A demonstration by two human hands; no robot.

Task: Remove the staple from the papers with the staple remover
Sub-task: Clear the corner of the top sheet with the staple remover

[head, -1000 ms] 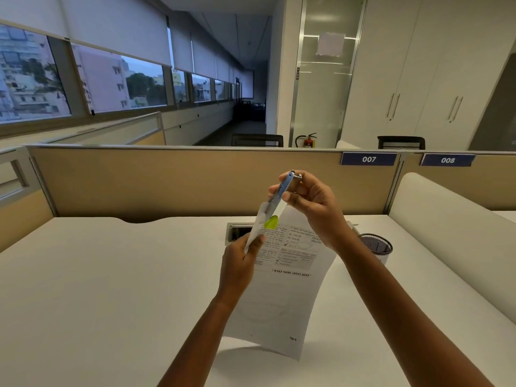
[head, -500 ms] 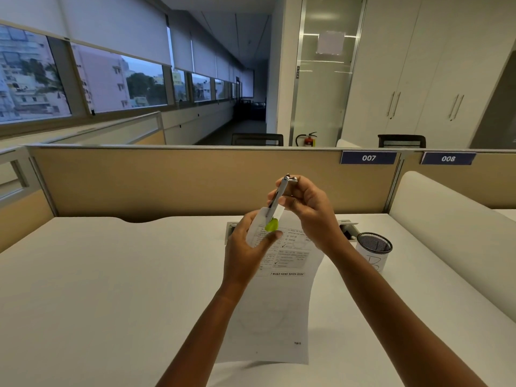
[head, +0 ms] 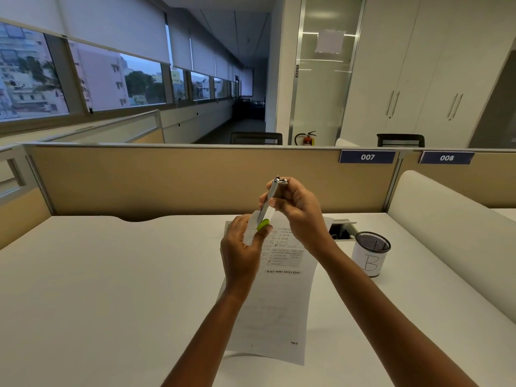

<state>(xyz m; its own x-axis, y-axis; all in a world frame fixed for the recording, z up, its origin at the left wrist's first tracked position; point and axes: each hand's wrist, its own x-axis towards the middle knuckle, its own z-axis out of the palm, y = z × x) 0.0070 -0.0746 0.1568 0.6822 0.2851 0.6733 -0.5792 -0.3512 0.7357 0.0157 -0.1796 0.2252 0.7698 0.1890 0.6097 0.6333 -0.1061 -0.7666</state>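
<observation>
Nearby, lays the papers (head: 275, 308) down over the desk (head: 111, 275), far left corner raised. Pinches that corner with the left hand (head: 241, 255). Grips the staple remover (head: 266, 208) in the curled right hand (head: 297, 212), green tip at the corner. Looks mid-extraction, not finished. Cannot make out the staple, hidden behind fingers.
</observation>
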